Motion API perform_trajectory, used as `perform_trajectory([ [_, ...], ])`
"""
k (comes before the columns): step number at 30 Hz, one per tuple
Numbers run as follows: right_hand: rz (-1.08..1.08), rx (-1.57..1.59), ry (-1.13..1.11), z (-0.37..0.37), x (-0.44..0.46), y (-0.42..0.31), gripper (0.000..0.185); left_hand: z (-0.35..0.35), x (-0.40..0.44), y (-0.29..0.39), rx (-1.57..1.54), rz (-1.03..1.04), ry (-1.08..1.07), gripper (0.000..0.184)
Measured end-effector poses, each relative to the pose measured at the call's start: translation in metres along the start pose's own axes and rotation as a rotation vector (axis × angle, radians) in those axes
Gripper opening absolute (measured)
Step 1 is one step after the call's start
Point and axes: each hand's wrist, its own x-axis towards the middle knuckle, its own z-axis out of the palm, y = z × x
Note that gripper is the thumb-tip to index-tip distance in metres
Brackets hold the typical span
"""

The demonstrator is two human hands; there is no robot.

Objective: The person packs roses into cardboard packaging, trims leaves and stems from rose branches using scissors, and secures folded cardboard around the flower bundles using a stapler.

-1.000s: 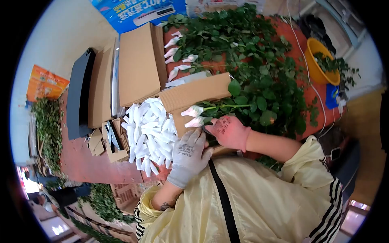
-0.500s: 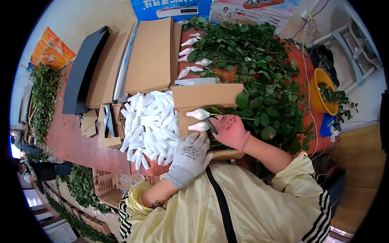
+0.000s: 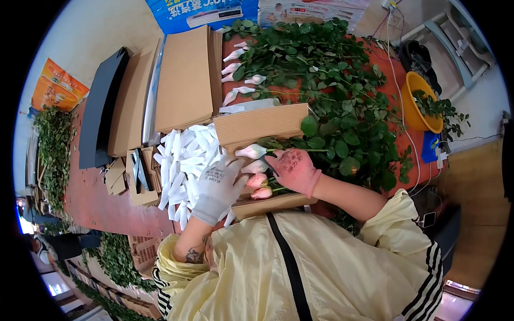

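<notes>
My left hand (image 3: 217, 186), in a pale grey glove, lies over the right edge of a pile of white mesh sleeves (image 3: 182, 160), its fingers apart. In a pink glove, my right hand (image 3: 294, 170) is closed around a small dark tool whose curved end shows by its fingertips. Beside that tool are two sleeved rosebuds (image 3: 251, 151) on a corrugated cardboard sheet (image 3: 262, 124). Two bare pink rosebuds (image 3: 258, 180) lie just below them, nearer my body, between my hands. The stems run right, partly under my right hand.
Leafy rose stems (image 3: 342, 107) cover the right of the red table (image 3: 118, 208). More sleeved buds (image 3: 231, 68) lie behind. Cardboard sheets (image 3: 187, 80), dark boards (image 3: 101, 112) and scissors (image 3: 141, 171) are at left. A yellow basket (image 3: 415, 107) stands at right.
My left hand has moved left from the buds to the sleeve pile, uncovering two bare pink buds. My right hand stays beside the sleeved buds with the dark tool. The camera view has shifted.
</notes>
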Motion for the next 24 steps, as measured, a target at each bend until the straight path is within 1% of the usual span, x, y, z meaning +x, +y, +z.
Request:
perform_trajectory([
  [2,-0.009,-0.015,0.019,0.004,-0.002,0.001,0.038,0.006,0.003,-0.004,0.059,-0.005,-0.157,0.022],
  [4,-0.147,-0.127,0.154,0.013,-0.003,0.005,0.027,0.015,0.006,-0.011,0.074,-0.014,-0.173,0.019],
  [6,-0.146,-0.099,0.120,0.011,-0.004,0.006,0.029,0.020,0.008,-0.017,0.089,-0.021,-0.194,0.016],
  [7,-0.146,-0.070,0.086,0.008,-0.005,0.006,0.031,0.021,0.009,-0.019,0.110,-0.004,-0.178,0.015],
  [11,-0.090,-0.023,0.103,0.007,-0.007,0.005,0.030,0.014,0.009,-0.020,0.150,0.007,-0.180,0.013],
  [13,-0.077,-0.018,0.010,0.004,-0.004,0.005,0.027,0.012,0.006,-0.020,0.162,0.012,-0.168,0.013],
  [15,-0.070,-0.011,0.030,0.006,-0.003,0.006,0.025,0.009,0.004,-0.021,0.169,0.028,-0.160,0.012],
  [17,-0.057,0.003,0.049,0.012,-0.003,0.006,0.022,0.005,0.003,-0.024,0.222,-0.026,-0.200,0.011],
  [19,-0.100,-0.022,0.139,0.021,-0.003,0.009,0.020,0.004,-0.002,-0.042,0.271,-0.019,-0.217,0.010],
  [20,-0.081,-0.014,0.143,0.023,-0.004,0.010,0.020,0.000,-0.005,-0.053,0.317,-0.027,-0.217,0.010],
  [22,-0.074,0.010,0.111,0.022,-0.002,0.012,0.019,-0.019,-0.013,-0.069,0.396,-0.178,-0.142,0.009],
  [23,-0.075,0.017,0.083,0.020,-0.002,0.011,0.021,-0.030,-0.019,-0.070,0.424,-0.200,-0.112,0.014],
  [24,-0.076,0.023,0.087,0.019,-0.003,0.010,0.021,-0.040,-0.021,-0.062,0.456,-0.250,-0.129,0.028],
])
